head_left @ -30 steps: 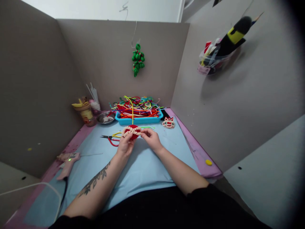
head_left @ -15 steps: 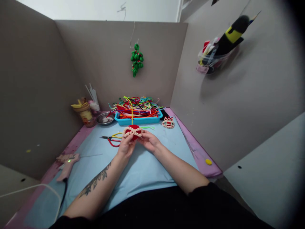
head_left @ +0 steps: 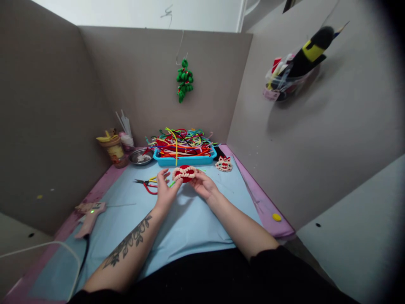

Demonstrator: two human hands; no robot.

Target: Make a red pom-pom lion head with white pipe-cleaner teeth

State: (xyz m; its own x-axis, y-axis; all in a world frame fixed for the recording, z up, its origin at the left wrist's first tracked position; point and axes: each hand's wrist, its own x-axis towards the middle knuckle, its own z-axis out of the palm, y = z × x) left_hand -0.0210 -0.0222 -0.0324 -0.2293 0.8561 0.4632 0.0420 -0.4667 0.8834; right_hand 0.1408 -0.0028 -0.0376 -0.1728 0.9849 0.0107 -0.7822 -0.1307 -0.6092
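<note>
A red oval craft piece (head_left: 184, 173) edged with cream twisted trim is held above the blue-covered table. My right hand (head_left: 203, 184) pinches its right end between thumb and fingers. At the left side, my left hand (head_left: 166, 188) has its fingers spread apart, with the thumb tip at the piece's lower left edge; whether it touches cannot be made out. Behind that hand lie scissors (head_left: 148, 184) with red and yellow handles, partly covered by it. A similar cream and red finished-looking piece (head_left: 224, 164) rests at the back right.
A blue tray (head_left: 185, 161) heaped with colourful pipe cleaners stands at the back. To its left are a metal bowl (head_left: 141, 157) and a brown cup (head_left: 115, 152). A pink glue gun (head_left: 91, 217) lies at left, its cord running forward. A yellow disc (head_left: 276, 217) sits at right.
My left hand has loosened its pinch, its fingers now spread. The red piece has shifted slightly right and turned, still in my right hand. The view has moved a little.
</note>
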